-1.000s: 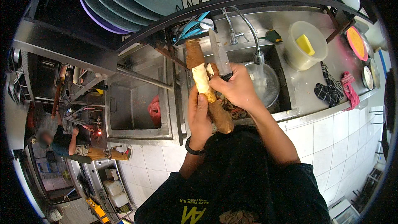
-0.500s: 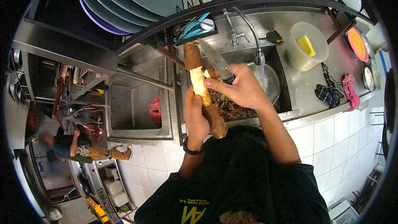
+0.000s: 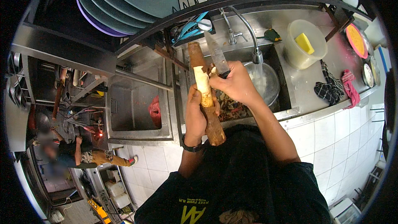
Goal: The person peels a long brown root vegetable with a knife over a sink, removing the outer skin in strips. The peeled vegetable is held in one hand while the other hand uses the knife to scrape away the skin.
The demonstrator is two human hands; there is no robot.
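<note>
- Head view: a long cassava root is held lengthwise above the left side of a steel sink basin, its near end close to the person's dark shirt.
- Left hand is closed around the lower half of the root, with the thumb along its left side and fingertips showing on its right.
- Right hand has its fingers curled around the mostly hidden handle of a knife; the blade points up and away, just beside the root.
- A short piece of peel sits by the right thumb, which seems to pinch it; whether it is fully detached cannot be told.
- Judged from the surface, peeling is partly done: a middle stretch is bare and pale, yellowish-brown toward its lower edge.
- Brown skin remains on the far end and over the near end; the underside is out of sight.
- Brown scraps lie in the basin under the hands, so a fair amount of peeling appears done.
- Beside them, water runs from a hose faucet into a round bowl.
</note>
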